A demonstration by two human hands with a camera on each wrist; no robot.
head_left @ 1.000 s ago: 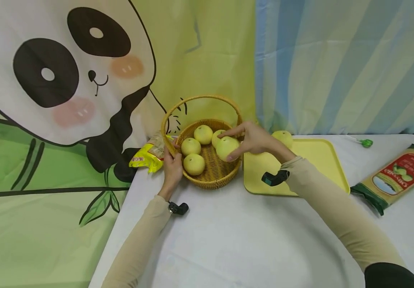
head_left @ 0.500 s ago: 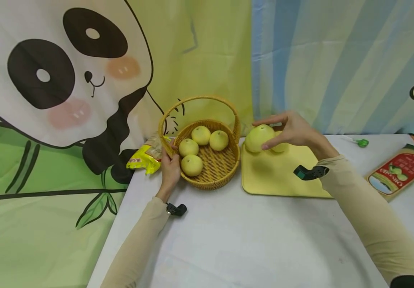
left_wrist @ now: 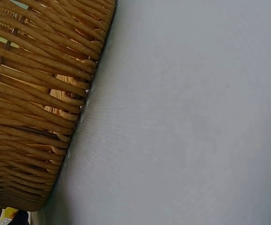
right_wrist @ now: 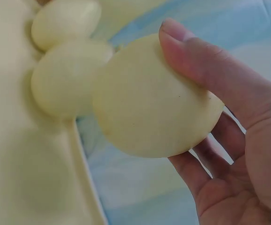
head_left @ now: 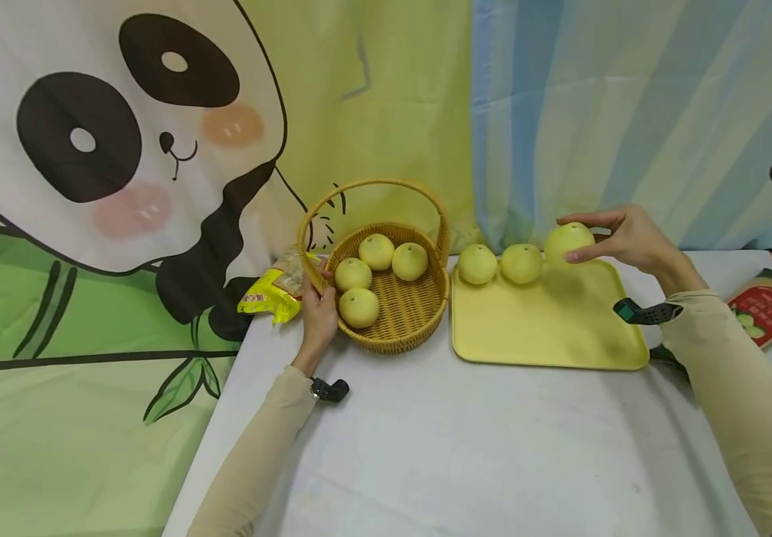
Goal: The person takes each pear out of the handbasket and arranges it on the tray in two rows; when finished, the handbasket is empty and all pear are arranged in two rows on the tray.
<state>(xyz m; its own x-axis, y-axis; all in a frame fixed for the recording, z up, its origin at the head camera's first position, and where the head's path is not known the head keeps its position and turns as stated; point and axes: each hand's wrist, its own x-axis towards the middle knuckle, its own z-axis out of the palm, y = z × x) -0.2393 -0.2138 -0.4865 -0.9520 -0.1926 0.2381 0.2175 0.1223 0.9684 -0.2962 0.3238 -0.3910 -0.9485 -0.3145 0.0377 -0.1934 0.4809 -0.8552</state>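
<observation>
My right hand (head_left: 637, 242) holds a round yellow-green pear (head_left: 568, 244) between thumb and fingers, above the back right of a yellow tray (head_left: 547, 347). The right wrist view shows the thumb on one side of this pear (right_wrist: 149, 103) and fingers on the other. Two more pears stand side by side along the tray's back edge, a left one (head_left: 476, 264) and a right one (head_left: 521, 264). My left hand (head_left: 319, 317) grips the left side of a wicker basket (head_left: 402, 344) near its handle base. Several pears (head_left: 359, 308) lie inside the basket, mostly along its left and back.
A yellow snack bag (head_left: 271, 294) lies behind my left hand. Right of the tray, a red and green packet (head_left: 770, 307) is partly covered by my right forearm. A white cloth (head_left: 453, 440) covers the table, and printed curtains (head_left: 580, 127) hang behind it.
My right hand has carried a pear from the basket rightward over the tray, past the other pears there, which now show in full. The left hand stays at the basket.
</observation>
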